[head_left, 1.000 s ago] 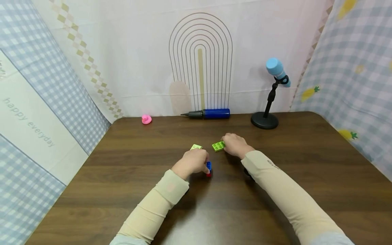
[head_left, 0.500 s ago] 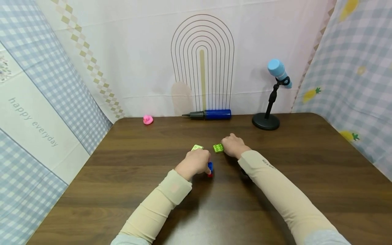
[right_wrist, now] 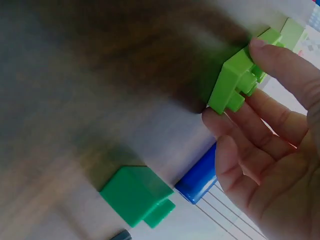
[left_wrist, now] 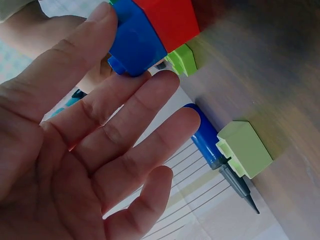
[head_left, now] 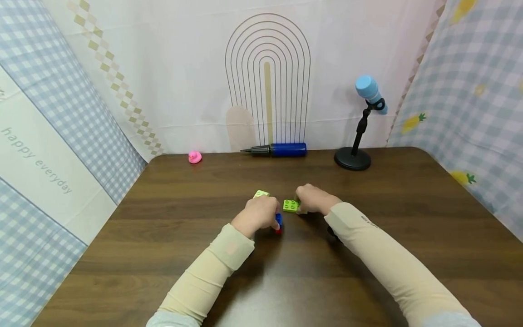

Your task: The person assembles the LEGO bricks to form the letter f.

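Note:
My left hand pinches a blue brick between thumb and fingertips, its other fingers spread. A red brick is joined to the blue one, on the table side. With thumb and fingers my right hand grips a bright green studded brick, its left end showing past the fingertips. Just beyond my left hand stands a pale green brick, also in the left wrist view. A darker green brick sits on the table near my right hand in the right wrist view; the hand hides it from the head camera.
At the back of the wooden table lie a pink rubber duck and a blue hand pump. A light blue microphone-shaped object is held on a black stand at the back right. Patterned cloth hangs behind.
My right hand has drawn the bright green brick a little toward me and turned it straighter. The left hand stays in place with the blue and red bricks.

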Tool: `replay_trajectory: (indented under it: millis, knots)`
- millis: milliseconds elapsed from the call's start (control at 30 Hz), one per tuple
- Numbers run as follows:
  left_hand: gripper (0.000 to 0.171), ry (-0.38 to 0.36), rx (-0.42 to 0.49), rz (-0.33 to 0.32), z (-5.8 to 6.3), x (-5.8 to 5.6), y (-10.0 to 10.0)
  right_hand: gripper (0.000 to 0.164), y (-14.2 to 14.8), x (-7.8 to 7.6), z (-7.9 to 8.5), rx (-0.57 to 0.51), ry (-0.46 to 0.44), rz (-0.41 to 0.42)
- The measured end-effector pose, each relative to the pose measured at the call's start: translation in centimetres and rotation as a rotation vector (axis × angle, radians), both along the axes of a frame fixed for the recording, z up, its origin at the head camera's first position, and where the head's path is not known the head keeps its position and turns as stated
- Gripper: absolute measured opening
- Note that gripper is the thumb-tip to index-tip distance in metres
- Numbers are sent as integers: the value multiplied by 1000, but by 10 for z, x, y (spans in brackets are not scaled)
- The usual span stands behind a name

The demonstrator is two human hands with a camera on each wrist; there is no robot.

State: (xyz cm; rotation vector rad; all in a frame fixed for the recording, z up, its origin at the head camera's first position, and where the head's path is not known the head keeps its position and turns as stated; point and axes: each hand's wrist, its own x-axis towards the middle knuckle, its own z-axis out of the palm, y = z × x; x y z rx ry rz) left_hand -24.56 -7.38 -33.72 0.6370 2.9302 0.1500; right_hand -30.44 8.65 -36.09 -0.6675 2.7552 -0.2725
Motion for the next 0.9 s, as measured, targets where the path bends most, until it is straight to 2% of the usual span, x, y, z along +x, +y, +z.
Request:
replay_trajectory:
  millis: [133, 333, 567, 900]
  knots:
    - [23, 2, 0, 7, 0, -1, 0, 20, 3, 4, -3, -40, -10, 23]
    - [23, -8, 7, 9, 0, 0, 0, 32, 7, 11, -6, -91, 42, 78]
    - [25, -20, 12, 16, 0, -1, 1, 35, 9, 24, 5, -142, 89, 90]
    - [26, -36, 38, 10, -1, -3, -3, 34, 11, 37, 14, -220, 74, 110]
